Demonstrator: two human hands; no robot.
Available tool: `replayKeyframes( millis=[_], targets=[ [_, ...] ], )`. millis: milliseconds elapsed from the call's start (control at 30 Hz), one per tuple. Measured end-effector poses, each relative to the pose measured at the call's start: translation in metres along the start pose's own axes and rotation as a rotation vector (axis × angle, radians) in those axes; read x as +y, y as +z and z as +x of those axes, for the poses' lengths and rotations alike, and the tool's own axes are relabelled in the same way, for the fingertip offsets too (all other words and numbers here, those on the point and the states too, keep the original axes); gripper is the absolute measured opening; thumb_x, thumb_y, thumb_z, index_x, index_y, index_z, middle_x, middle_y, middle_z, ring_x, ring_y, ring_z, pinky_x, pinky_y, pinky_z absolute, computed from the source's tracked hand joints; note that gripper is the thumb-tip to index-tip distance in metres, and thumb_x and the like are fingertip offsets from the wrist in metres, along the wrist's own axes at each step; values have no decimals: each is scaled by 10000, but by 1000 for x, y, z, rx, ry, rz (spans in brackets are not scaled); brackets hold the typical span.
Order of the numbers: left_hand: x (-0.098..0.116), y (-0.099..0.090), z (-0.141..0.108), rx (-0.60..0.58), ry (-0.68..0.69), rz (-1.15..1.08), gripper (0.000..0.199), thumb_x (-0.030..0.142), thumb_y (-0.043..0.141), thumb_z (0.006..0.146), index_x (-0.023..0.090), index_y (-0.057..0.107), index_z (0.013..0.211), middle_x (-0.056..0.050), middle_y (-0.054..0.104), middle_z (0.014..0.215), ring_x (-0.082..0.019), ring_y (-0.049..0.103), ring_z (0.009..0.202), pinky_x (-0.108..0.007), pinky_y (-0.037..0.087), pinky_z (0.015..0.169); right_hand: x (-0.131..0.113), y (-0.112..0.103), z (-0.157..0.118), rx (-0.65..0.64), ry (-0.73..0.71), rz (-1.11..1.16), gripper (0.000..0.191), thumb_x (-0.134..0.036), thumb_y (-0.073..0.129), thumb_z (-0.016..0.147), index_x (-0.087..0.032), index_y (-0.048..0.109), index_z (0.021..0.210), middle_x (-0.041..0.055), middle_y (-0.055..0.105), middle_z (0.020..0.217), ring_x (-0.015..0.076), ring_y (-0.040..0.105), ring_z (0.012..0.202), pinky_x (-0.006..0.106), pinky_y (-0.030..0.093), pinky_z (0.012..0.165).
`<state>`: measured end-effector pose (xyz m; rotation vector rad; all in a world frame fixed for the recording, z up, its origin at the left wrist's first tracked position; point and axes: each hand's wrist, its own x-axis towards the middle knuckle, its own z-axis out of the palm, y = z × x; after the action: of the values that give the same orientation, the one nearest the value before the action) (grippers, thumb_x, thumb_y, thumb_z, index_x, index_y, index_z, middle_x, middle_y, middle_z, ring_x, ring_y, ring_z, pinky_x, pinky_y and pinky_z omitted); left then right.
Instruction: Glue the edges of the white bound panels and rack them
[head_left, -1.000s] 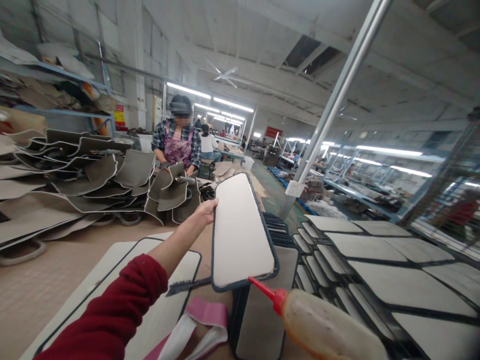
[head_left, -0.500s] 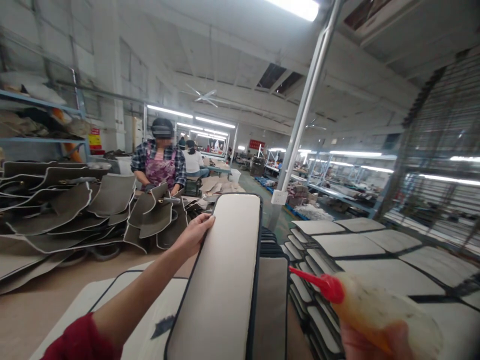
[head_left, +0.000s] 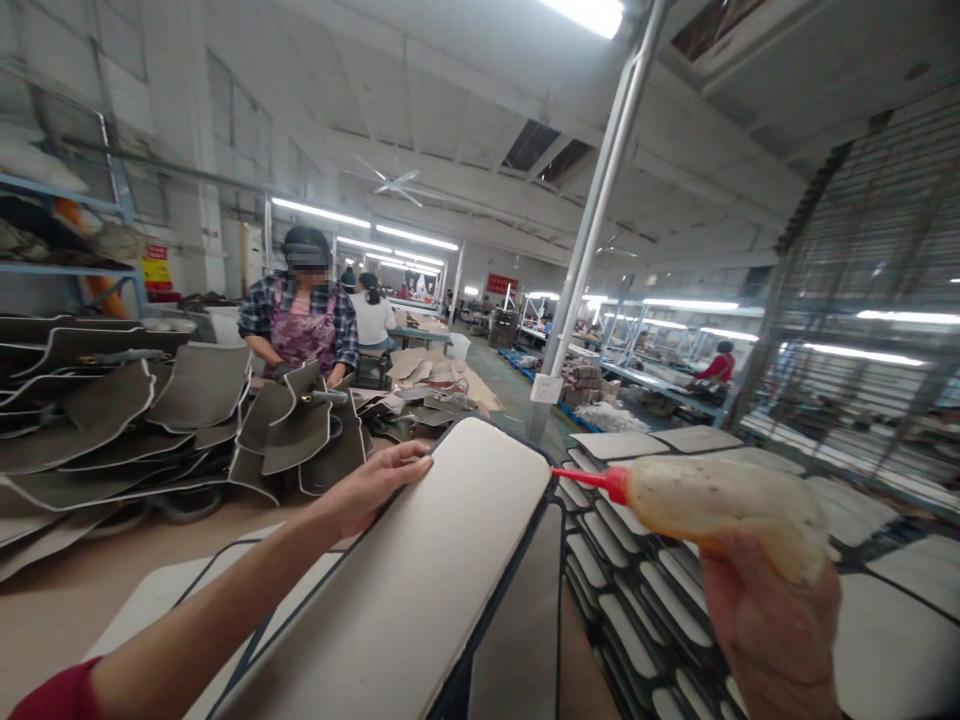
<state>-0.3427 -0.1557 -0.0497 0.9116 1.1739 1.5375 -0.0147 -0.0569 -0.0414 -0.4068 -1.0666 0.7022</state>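
Note:
A long cream panel [head_left: 427, 560] with rounded corners and a dark edge lies slantwise in the lower middle. My left hand [head_left: 386, 480] is closed on its upper left edge, fingers on top. On the right, my right hand [head_left: 772, 610] grips a cloudy squeeze bottle [head_left: 727, 500] holding yellowish liquid. The bottle's thin red nozzle [head_left: 592, 478] points left, its tip at the panel's upper right corner. Under the panel, a grey-brown panel [head_left: 521, 610] shows at the right. More cream panels [head_left: 150, 610] lie beneath my left forearm.
Stacked dark-edged panels [head_left: 652, 590] fill the right side. Curved grey-brown pieces [head_left: 97, 410] are heaped at left. Across the table a person in a checked shirt [head_left: 304, 325] handles similar pieces. A metal post [head_left: 592, 220] rises beyond the panels.
The cream panel has tilted, its top turning to the right. The bottle has moved up and left and levelled out, bringing its nozzle tip to the panel's corner. The view has shifted slightly right.

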Motion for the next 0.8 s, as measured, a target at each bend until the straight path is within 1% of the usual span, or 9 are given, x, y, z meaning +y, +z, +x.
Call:
replayKeyframes(
  millis=[100,233,367,500,633,733,800],
  targets=[
    [0,-2,-2,2,-14,-4,420,390,864,515,186,647,811,-3,653,647,-121,578,498,-203,457,453,-1,0,-2,-9,9,-33,489,-257,853,565,-152,639,992,-1,625,734,86,566,602,130,487,573],
    [-3,-4,-1,16,-27,-17,442,399,868,501,185,633,809,-5,657,652,-129,590,509,-211,465,462,-1,-4,-12,-37,45,-98,520,-331,852,554,-148,640,992,26,645,782,112,586,634,148,496,563],
    [-6,-7,1,8,-27,-16,456,408,861,528,175,608,827,0,661,657,-126,596,515,-207,464,466,1,-6,-28,-136,119,-144,523,-347,829,587,-140,625,1021,66,656,816,150,608,659,195,510,564],
    [-5,-8,4,16,-20,-22,438,366,851,563,161,589,847,8,654,634,-119,584,497,-205,463,459,-3,3,-44,-192,182,-125,528,-399,821,572,-156,614,993,88,661,822,212,636,697,279,545,602],
    [-3,-6,9,61,-23,-25,334,286,817,619,153,581,817,18,630,594,-108,561,465,-196,445,441,-9,17,-55,-214,239,-141,646,-500,817,550,-154,611,1055,92,648,811,271,633,790,357,554,670],
    [-3,-5,13,91,-36,-27,281,258,798,647,156,566,768,30,604,564,-101,549,447,-191,431,440,-13,22,-61,-250,275,-125,701,-544,806,550,-157,603,1099,101,649,848,290,628,853,383,551,716],
    [-4,-6,17,94,-44,-28,270,258,793,655,158,562,752,31,597,560,-103,550,446,-195,432,445,-16,21,-68,-267,309,-115,714,-544,805,555,-159,599,1119,105,650,870,289,626,859,382,550,715]
  ],
)
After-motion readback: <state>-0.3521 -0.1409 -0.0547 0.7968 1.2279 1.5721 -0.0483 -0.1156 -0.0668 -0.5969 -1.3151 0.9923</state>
